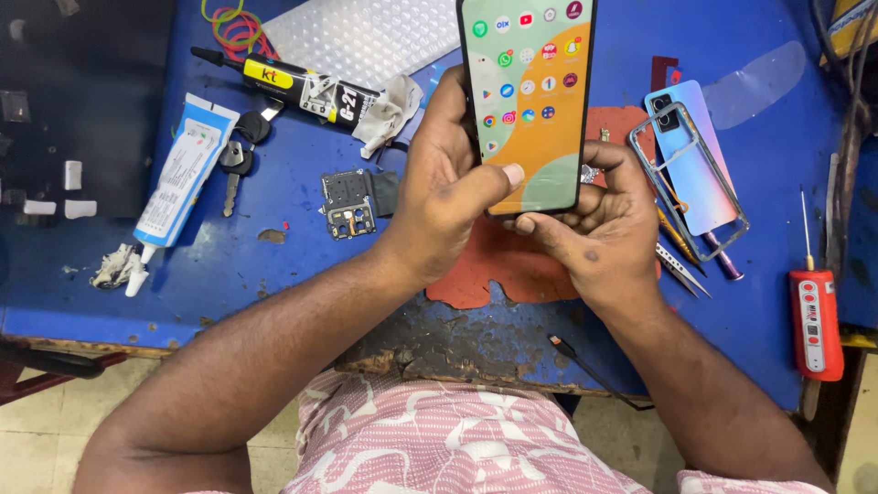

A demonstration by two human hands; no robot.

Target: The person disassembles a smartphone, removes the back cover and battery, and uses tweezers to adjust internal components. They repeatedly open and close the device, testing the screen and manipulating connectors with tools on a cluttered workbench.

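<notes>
A blue worktop, scuffed and worn bare along its near edge, carries everything here, with a torn reddish mat lying right beneath the fingers. Held above that mat is a smartphone, upright and tilted toward the camera, its black-edged screen lit with rows of small round app icons over an orange, green and white wallpaper; its top runs out of view. The left hand wraps the phone's left edge, its thumb pressed flat on the lower glass, fingers clamped around the body. The right hand cups the phone's bottom right corner from below, its fingers curled in against the lower edge. Just beyond the right fingers lies a pale iridescent back cover with a clear frame resting on it, and metal tweezers sit near the right wrist. Left of the left fingers rest a small black circuit part, a black glue tube and a white-and-blue tube. Far to the right lies a red handheld tool.
</notes>
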